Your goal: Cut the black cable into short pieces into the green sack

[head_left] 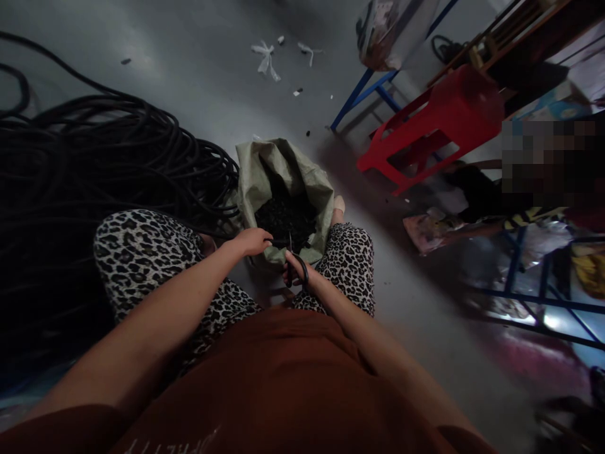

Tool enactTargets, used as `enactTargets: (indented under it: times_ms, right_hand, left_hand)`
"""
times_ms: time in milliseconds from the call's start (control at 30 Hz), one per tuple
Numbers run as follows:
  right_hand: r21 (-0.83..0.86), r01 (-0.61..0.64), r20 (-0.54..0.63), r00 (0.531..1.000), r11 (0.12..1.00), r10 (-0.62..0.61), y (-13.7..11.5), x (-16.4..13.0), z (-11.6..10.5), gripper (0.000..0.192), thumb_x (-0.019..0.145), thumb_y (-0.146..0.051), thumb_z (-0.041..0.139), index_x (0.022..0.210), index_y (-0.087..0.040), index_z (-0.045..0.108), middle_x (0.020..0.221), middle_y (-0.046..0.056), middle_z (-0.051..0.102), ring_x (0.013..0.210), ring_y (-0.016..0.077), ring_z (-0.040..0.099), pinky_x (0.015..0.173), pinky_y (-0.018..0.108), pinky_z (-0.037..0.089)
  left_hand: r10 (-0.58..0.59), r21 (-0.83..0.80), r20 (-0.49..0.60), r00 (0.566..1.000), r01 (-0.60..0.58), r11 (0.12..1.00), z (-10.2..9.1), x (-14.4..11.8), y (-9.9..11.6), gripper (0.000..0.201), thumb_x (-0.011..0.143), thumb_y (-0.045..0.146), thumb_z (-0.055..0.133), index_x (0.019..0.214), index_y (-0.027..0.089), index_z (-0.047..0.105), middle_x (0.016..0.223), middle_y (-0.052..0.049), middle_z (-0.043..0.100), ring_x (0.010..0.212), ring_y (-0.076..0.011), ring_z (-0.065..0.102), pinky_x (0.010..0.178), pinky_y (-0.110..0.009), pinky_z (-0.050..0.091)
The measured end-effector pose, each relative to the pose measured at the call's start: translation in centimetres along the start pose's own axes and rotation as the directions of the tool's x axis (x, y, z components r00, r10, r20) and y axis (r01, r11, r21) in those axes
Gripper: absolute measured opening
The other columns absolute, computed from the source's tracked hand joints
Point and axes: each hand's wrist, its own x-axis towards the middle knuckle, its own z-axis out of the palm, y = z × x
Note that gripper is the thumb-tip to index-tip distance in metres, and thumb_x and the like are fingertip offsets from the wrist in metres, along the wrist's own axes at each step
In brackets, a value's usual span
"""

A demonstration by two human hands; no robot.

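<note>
- I see the left hand (253, 241) reaching forward over the near rim of a woven sack (283, 170); its fingers are curled shut on the end of a thin black hose (276, 242), which runs across to the other hand
- The right hand (295, 265) sits just below the sack's rim; its fingers are closed through the handles of black scissors (297, 268), blade tips pointing up toward the hose; I cannot tell whether the blades touch it
- The sack stands on the floor between the knees in leopard-print trousers; it is open and holds a heap of small black pieces (286, 217)
- A big coil of black hose (94, 164) lies on the floor to the left, just beside the sack
- A red plastic stool (439, 120) lies tipped over to the right, well apart; white scraps (265, 58) lie farther off
</note>
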Motion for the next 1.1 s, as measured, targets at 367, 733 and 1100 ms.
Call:
enactTargets:
  times_ms: [367,733,1100]
  right_hand:
    - [0.034,0.068,-0.036,0.997,0.997,-0.067,0.5,0.3,0.2,0.052,0.092,-0.060,0.040,0.076,-0.013,0.055,0.052,0.003,0.058,0.040,0.0121,0.056,0.037,0.019,0.039]
    - [-0.028,0.082,-0.112,0.990,0.996,-0.084,0.4,0.0,0.5,0.052,0.092,-0.057,0.042,0.065,-0.014,0.052,0.043,-0.001,0.050,0.031,0.0116,0.050,0.031,0.021,0.040]
    - [-0.124,0.124,-0.112,0.984,0.985,-0.138,1.1,0.6,0.3,0.051,0.091,-0.056,0.043,0.059,-0.017,0.048,0.040,-0.002,0.045,0.027,0.0095,0.045,0.029,0.019,0.034]
  left_hand:
    - [-0.006,0.006,0.007,1.000,0.006,1.000,0.0,0.0,0.1,0.034,0.087,0.035,0.049,0.114,0.029,0.068,0.110,-0.002,0.071,0.101,-0.0208,0.063,0.081,-0.025,0.046]
    - [-0.006,-0.009,0.004,1.000,0.006,1.000,0.2,0.3,0.2,0.033,0.088,0.035,0.047,0.113,0.028,0.068,0.108,-0.003,0.071,0.097,-0.0205,0.064,0.077,-0.024,0.046]
    - [-0.016,-0.012,0.005,1.000,0.016,1.000,0.6,0.5,-0.1,0.034,0.087,0.036,0.048,0.112,0.028,0.068,0.106,-0.002,0.072,0.095,-0.0192,0.064,0.075,-0.023,0.045]
